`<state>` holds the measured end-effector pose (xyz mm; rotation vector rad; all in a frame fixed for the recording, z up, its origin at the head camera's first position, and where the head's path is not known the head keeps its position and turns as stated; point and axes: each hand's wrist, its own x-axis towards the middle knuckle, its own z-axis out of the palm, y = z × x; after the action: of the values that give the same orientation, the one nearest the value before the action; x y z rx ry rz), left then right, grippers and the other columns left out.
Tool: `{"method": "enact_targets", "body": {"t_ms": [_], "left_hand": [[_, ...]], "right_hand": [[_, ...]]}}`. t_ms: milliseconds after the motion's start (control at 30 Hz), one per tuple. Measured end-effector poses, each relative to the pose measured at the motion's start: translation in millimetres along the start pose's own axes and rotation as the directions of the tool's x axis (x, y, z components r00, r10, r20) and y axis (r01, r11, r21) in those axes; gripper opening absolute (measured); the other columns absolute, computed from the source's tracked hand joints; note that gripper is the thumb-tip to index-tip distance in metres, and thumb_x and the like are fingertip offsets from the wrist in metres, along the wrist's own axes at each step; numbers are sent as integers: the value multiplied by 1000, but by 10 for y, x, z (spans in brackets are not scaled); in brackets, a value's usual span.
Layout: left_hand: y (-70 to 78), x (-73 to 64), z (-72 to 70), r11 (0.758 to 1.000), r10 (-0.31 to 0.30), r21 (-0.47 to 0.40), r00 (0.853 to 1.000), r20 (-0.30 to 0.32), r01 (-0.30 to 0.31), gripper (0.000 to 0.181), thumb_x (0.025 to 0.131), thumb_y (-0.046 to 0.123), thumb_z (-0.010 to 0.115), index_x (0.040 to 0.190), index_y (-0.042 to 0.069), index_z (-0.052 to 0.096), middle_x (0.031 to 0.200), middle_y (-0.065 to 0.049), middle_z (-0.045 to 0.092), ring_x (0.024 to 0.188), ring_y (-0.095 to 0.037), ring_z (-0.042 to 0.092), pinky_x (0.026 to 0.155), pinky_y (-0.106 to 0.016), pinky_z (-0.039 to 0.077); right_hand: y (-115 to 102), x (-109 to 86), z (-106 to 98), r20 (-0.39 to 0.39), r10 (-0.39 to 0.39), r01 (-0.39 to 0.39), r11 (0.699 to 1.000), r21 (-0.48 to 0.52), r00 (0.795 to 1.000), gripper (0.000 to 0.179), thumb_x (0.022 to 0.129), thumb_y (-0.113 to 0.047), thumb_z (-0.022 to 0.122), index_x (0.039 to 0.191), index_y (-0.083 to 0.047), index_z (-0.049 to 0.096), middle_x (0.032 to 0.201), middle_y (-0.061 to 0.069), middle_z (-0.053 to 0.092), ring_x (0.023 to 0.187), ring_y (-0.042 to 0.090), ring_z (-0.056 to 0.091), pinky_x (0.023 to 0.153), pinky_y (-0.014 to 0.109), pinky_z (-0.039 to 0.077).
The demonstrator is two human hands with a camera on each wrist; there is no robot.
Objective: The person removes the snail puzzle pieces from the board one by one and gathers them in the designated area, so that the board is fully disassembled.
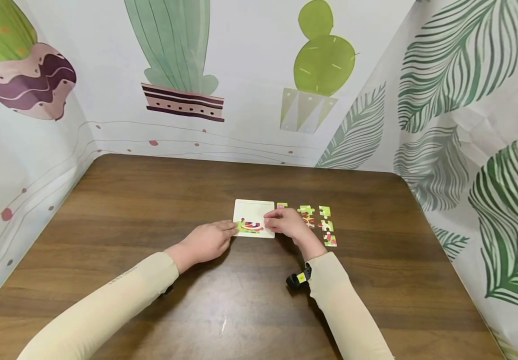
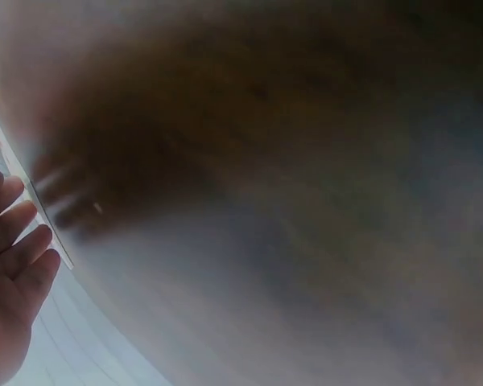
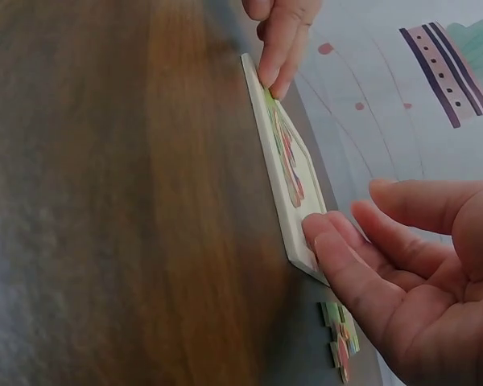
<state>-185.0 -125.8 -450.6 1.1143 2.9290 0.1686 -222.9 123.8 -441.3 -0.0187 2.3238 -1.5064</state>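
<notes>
A square white puzzle tray (image 1: 254,207) lies on the table, with joined green, red and blue jigsaw pieces (image 1: 251,226) along its near left part. My left hand (image 1: 209,241) rests its fingertips at the tray's left edge, touching the pieces there; the left wrist view catches its extended fingers (image 2: 20,241) at the far left. Over the tray's right side is my right hand (image 1: 291,225). In the right wrist view its fingertips (image 3: 318,229) touch the tray, the thumb stands apart, and no piece shows between them.
Loose jigsaw pieces lie right of the tray: a column at the far right (image 1: 326,226), others in the middle (image 1: 306,210), and one partly hidden by the right hand (image 1: 281,205). The brown wooden table (image 1: 173,190) meets a cactus-printed wall covering (image 1: 250,140) behind.
</notes>
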Motion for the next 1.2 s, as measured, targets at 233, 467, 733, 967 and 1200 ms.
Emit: {"method": "enact_targets", "body": {"t_ms": [233, 467, 733, 967, 1200], "left_hand": [[-6, 7, -25, 999, -6, -34, 999, 40, 7, 38, 100, 13, 56, 135, 5, 67, 145, -12, 63, 135, -30, 62, 109, -44, 52], [10, 12, -28, 997, -28, -65, 998, 60, 32, 39, 100, 13, 55, 137, 4, 66, 148, -11, 61, 137, -31, 60, 109, -46, 52], [32, 12, -2, 996, -52, -73, 997, 61, 56, 40, 100, 14, 55, 137, 4, 65, 148, -12, 61, 138, -31, 59, 109, -47, 52], [74, 8, 1, 997, -55, -50, 998, 43, 57, 40, 98, 14, 56, 135, 3, 67, 144, -14, 64, 136, -31, 60, 108, -45, 53], [87, 12, 5, 998, -56, -34, 998, 43, 58, 40, 98, 13, 56, 135, 1, 66, 144, -15, 64, 137, -31, 60, 110, -43, 51]], "right_hand": [[-31, 31, 42, 12, 6, -5, 998, -58, 1000, 27, 96, -6, 67, 118, 8, 71, 116, 23, 73, 90, 12, 71, 90, 34, 63], [-57, 91, 38, 26, 72, -71, 997, -24, 997, 25, 94, -5, 69, 116, 8, 72, 111, 21, 75, 82, 8, 68, 85, 29, 62], [-52, 154, 35, 31, 119, -119, 993, -10, 992, 24, 94, -4, 70, 115, 6, 73, 111, 20, 75, 81, 9, 69, 84, 29, 63], [-94, 203, 46, 39, 128, -124, 989, -78, 991, 26, 91, -3, 72, 115, 6, 74, 109, 19, 77, 75, 7, 65, 78, 25, 62], [-169, 224, 77, 47, 118, -107, 975, -195, 992, 19, 88, -2, 74, 105, 5, 78, 89, 10, 76, 64, 6, 56, 61, 16, 51]]}}
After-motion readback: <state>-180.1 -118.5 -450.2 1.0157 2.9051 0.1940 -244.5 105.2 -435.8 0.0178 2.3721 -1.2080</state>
